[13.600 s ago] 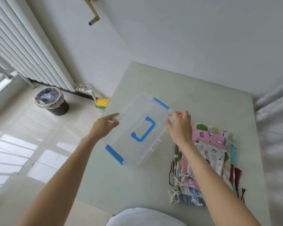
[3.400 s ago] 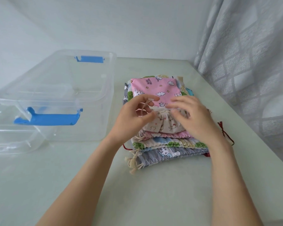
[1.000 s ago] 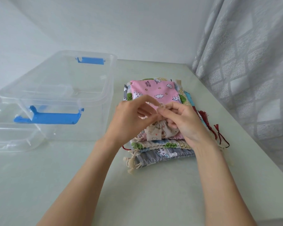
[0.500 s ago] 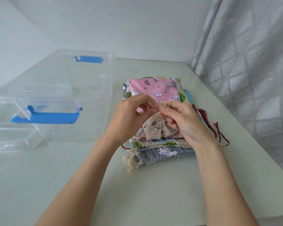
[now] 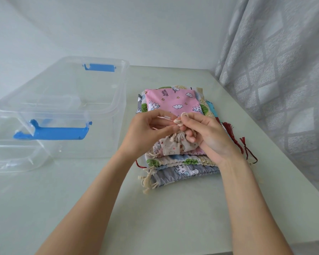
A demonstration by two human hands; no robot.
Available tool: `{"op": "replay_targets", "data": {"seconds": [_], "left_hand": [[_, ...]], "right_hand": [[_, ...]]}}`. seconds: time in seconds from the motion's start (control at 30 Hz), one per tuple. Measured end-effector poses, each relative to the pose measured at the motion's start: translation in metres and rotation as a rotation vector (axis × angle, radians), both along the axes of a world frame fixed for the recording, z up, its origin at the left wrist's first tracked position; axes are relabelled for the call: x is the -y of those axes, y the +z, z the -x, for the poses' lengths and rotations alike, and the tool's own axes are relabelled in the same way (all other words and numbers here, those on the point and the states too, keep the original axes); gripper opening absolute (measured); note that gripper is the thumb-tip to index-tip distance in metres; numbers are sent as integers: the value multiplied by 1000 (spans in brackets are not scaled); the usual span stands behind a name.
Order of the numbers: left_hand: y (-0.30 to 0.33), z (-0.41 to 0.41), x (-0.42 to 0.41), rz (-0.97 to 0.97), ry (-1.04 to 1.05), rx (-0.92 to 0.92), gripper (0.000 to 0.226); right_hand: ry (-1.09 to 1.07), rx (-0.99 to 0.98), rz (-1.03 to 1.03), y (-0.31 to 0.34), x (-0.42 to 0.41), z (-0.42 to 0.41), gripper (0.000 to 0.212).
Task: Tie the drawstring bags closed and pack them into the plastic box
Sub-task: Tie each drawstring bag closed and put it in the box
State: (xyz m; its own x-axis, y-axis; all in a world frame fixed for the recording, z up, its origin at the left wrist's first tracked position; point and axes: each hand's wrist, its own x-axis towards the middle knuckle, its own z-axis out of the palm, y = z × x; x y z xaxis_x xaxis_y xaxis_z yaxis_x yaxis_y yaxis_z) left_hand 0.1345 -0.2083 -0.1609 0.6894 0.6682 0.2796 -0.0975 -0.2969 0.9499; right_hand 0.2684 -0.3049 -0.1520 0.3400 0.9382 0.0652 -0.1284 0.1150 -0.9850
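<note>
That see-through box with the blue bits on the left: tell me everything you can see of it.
The plastic box is a clear, rectangular tub with rounded corners and a thick rim, standing upright on the pale table, left of the stack of drawstring bags. It is open, with no bags visible inside. Two blue latches hang on it: one at the far end, one at the near end. Its clear lid lies flat against its near-left side. Neither hand touches it.

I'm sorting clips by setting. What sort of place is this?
Probably a room in a home: a pale table in a corner, a patterned grey curtain beside it, plain white walls.
</note>
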Motion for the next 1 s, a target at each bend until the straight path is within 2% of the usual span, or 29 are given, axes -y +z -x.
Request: {"op": "replay_targets", "data": {"seconds": [0.13,0.23,0.3,0.43,0.57,0.63,0.7,0.77,0.8,0.9,1.0], "left_hand": [[-2,-1,2,-147,57,-50,10],[-3,-1,0,-26,-30,-11,10],[-2,0,-1,45,-85,4,9],[-2,1,-3,107,-142,-7,11],[-3,2,-9,51,-91,-45,13],[-5,1,-8,-24,-3,-51,10],[-7,-2,-4,-225,169,-67,10],[-8,-6,3,-357,277,-33,13],[-8,-7,5,-347,275,3,14],[-4,-7,6,-104,137,118,10],[-1,-4,3,49,46,104,18]], "right_hand": [[44,2,9,2,3,-2,12],[51,57,-18,2,5,-4,7],[28,163,-57,0,5,-5,10],[-111,512,-158,-4,2,-2,19],[-352,1094,-284,-10,-3,4,12],[-470,1298,-339,-13,-5,6,11],[-547,1407,-355,-14,-7,7,10],[-607,1454,-374,-15,-9,7,9],[-631,1450,-399,-15,-9,7,8],[-642,1327,-496,-14,-9,3,5],[-604,1171,-535,-15,-8,0,11]]}}
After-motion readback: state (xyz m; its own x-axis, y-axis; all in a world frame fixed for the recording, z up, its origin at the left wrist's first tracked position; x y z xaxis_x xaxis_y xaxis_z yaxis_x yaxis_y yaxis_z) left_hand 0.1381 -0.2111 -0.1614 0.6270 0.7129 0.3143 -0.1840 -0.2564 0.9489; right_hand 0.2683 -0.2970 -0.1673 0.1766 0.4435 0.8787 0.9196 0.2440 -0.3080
